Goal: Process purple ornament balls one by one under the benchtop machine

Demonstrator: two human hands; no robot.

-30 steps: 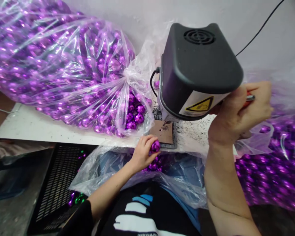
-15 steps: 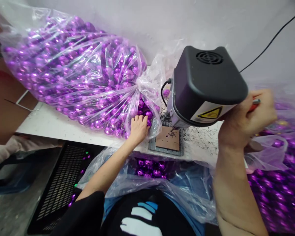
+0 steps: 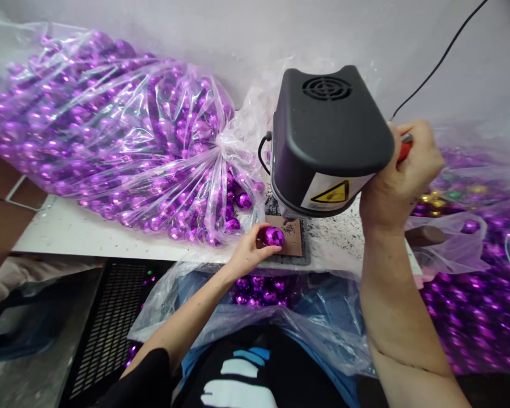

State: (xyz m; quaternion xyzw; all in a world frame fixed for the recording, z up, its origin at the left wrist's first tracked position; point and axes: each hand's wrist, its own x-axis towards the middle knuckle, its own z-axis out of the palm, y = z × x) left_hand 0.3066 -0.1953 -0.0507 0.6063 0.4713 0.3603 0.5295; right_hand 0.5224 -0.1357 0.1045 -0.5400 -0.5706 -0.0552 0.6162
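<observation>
Between the thumb and fingers of my left hand (image 3: 249,250) is a shiny purple faceted ball ornament (image 3: 275,236). It is over a brown board (image 3: 296,242) on the dark base of a bench drill press (image 3: 331,130), close to the drill's lower end. The black motor housing, with its yellow warning label, hides much of the machine below. My right hand (image 3: 393,181) is wrapped around the red handle (image 3: 405,148) at the machine's right side. Just left of the board, loose purple balls (image 3: 243,200) lie at the mouth of a clear bag.
A large tied clear bag (image 3: 93,124) of purple balls fills the bench's left side. More balls (image 3: 257,296) lie in plastic across my lap. Another bag of balls (image 3: 471,323) stands right. Dark shavings (image 3: 338,241) litter the white bench. A black crate (image 3: 104,326) is lower left.
My left hand has moved right from the loose balls at the bag mouth to the board, and now holds one ball. My right hand stays on the handle. The whole view has shifted slightly.
</observation>
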